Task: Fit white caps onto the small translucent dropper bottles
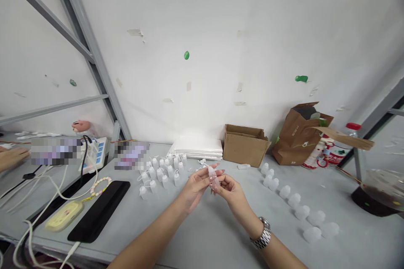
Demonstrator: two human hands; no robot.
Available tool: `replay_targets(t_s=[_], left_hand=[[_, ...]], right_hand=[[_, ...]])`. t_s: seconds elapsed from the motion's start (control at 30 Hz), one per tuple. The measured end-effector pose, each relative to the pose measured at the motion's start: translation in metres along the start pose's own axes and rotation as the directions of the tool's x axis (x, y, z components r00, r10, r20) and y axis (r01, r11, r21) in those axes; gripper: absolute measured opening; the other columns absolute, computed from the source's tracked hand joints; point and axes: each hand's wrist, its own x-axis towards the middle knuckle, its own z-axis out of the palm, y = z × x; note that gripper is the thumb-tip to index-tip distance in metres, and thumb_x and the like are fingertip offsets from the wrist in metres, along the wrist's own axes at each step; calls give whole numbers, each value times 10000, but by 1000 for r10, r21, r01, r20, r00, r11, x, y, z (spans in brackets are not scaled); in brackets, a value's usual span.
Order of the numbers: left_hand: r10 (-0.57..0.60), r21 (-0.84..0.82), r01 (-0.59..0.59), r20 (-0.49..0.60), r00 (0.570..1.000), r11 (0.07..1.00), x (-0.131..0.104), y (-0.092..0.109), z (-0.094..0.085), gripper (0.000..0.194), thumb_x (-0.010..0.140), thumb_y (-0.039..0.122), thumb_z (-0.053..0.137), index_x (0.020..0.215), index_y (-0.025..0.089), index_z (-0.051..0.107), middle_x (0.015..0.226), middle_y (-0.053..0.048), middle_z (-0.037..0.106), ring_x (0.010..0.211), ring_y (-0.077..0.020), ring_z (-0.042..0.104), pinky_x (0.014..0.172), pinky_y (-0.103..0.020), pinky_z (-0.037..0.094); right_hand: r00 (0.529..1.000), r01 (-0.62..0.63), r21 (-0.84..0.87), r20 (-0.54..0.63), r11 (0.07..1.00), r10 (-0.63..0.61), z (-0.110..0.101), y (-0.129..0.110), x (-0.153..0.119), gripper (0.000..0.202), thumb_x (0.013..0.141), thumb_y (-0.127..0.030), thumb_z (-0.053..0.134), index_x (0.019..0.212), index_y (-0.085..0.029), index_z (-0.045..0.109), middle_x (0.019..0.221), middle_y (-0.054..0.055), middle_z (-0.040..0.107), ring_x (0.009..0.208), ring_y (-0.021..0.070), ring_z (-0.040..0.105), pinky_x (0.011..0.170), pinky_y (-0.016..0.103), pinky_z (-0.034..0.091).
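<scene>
Head view: a small translucent bottle (213, 178), its tip leaning up and left, is held over the bench (202, 237) between the left hand (197, 187) and the right hand (231, 190). Smooth plastic could slip if either pinch loosens, I judge, and a hard squeeze might dent the wall. A leftward swing of the left forearm could topple the cluster of small bottles (160, 174); a rightward one could scatter the row of frosted pieces (294, 200). Both forearms reach forward and converge, a watch (263, 233) on the right wrist. Fingers of both hands pinch the bottle from opposite sides.
</scene>
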Motion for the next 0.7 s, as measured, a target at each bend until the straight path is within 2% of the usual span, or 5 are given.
replay_targets(t_s=[0.27,0.37,0.43,0.53,0.7], left_hand=[[11,-11,-12,-90,996,1000,1,1,0,387,742,364,622,1079,175,604,1008,-124,669,965,-249,574,751,-315,382],[50,-13,-52,-128,990,999,3,-1,-1,291,766,373,590,952,157,648,949,-108,684,953,-238,582,786,-322,389],[61,-10,-63,-139,988,998,5,-3,-1,242,761,349,600,866,142,666,923,-102,689,945,-232,587,823,-328,386],[44,-8,-46,-148,988,999,6,-4,-2,233,742,329,625,865,138,672,934,-102,690,944,-225,589,869,-340,375],[1,-19,-4,-142,990,1000,7,-7,-2,252,711,325,655,868,128,677,964,-121,686,965,-240,587,902,-361,364]], right_hand=[[997,5,-84,-76,996,-12,3,1,-1,288,604,-407,738,662,-185,564,639,-4,591,628,153,537,618,289,443],[991,32,-187,-125,982,-56,2,6,-2,277,631,-398,720,693,-183,557,672,2,588,647,162,539,617,293,442],[981,50,-292,-163,955,-101,1,10,-3,249,665,-379,695,711,-184,546,694,3,582,650,158,525,621,287,433],[964,63,-451,-202,890,-171,1,12,-6,189,718,-342,643,733,-192,528,705,0,569,647,153,500,628,280,417],[947,111,-599,-177,793,-267,2,12,-10,132,750,-309,599,732,-201,525,711,15,582,638,162,494,628,284,408]])
